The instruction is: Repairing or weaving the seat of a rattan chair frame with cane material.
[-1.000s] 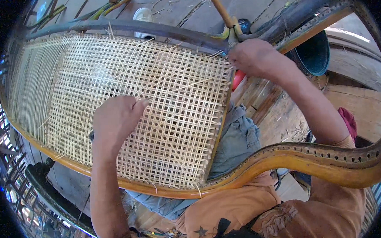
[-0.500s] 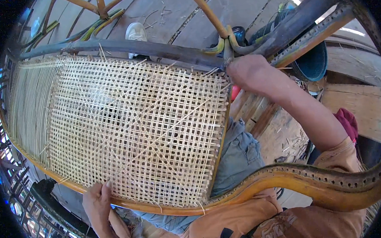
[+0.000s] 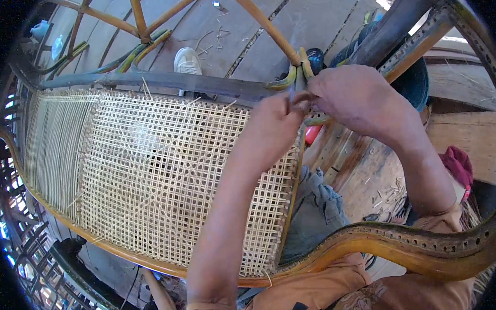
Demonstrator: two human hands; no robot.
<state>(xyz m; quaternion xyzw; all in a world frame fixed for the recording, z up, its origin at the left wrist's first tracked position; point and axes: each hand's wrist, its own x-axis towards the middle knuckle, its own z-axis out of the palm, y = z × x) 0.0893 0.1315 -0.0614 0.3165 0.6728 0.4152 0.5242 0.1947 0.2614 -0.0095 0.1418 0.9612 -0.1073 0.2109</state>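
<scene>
A woven cane panel (image 3: 165, 176) with an open lattice of pale strips fills the middle of a bent rattan frame (image 3: 342, 237). Both my hands meet at the panel's far right corner, beside a wrapped frame joint. My left hand (image 3: 274, 125) reaches across the weave with its fingers closed near the dark rail (image 3: 199, 82). Against it, my right hand (image 3: 354, 96) is bent over, its fingers curled in toward the left fingertips. Whatever they pinch is too small or hidden. Loose cane ends stick up along the panel's far edge.
Left of the lattice runs a band of parallel cane strands (image 3: 57, 145). Drilled holes line the frame's right curve. A dark green bucket (image 3: 415, 84) stands beyond my right arm. Past the rail are a white shoe (image 3: 187, 63) and cane scraps. A bare limb (image 3: 161, 300) shows below the frame.
My left hand has come from the panel's near edge over to the far right corner, joining the right. The right hand has moved slightly to the right. The view has shifted a little.
</scene>
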